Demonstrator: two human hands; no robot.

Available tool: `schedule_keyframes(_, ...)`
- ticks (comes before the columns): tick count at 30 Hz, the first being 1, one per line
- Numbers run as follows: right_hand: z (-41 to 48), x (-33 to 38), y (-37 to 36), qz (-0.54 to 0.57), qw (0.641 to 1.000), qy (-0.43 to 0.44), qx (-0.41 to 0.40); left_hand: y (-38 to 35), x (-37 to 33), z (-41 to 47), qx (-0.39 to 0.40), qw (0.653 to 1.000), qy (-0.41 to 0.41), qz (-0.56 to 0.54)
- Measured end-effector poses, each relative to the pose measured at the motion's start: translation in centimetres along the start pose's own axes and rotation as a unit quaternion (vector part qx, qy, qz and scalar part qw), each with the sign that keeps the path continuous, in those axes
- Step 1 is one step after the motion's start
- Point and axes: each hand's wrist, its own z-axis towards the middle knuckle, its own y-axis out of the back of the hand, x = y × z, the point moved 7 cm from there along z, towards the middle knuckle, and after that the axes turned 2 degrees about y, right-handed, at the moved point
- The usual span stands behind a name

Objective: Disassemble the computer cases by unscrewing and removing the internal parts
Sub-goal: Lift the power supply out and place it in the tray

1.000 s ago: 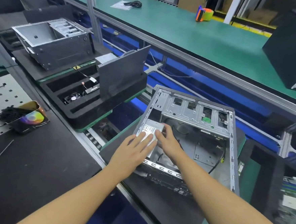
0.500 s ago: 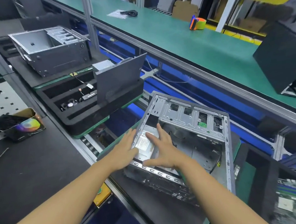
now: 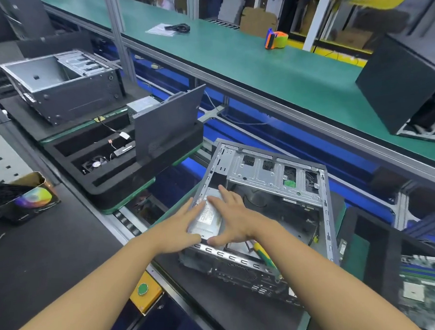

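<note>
An open grey computer case lies on its side on a black mat in front of me. A silver power supply with a white label sits tilted at the case's near left corner, over the left wall. My left hand holds its left side, with the thumb at the near corner. My right hand lies over its top with fingers spread, and the thumb hooks the near edge. A yellow-green screwdriver lies on the case rim under my right wrist.
A black foam tray to the left holds a small fan and an upright side panel. Behind it stands another open case. A motherboard lies at right. A box of cable ties is at far left.
My left hand moved from the top of the power supply to its left side. The right hand spread over the top, and the power supply now sits higher and tilted.
</note>
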Motion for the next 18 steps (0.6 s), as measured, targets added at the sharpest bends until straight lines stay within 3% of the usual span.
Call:
schedule_keyframes(5,0.3,-1.3,1.4,-0.019,1.000,-0.009,-0.009,1.5,-0.7,1.0,-0.050,0.991,0.005,0.126)
schedule_keyframes(9,1.8,-0.9,0.9,-0.074,0.996,-0.044,0.007,1.5,-0.8,1.6,-0.084,0.986,0.015,0.145)
schedule_keyframes(12,2.7,-1.1,0.4,-0.064,0.995,-0.069,0.015,1.1,-0.6,1.6,-0.071,0.993,-0.004,0.095)
schedule_keyframes(18,3.1,-0.3,0.6,-0.035,0.997,-0.069,-0.010,-0.3,-0.4,1.4,-0.078,0.987,0.033,-0.138)
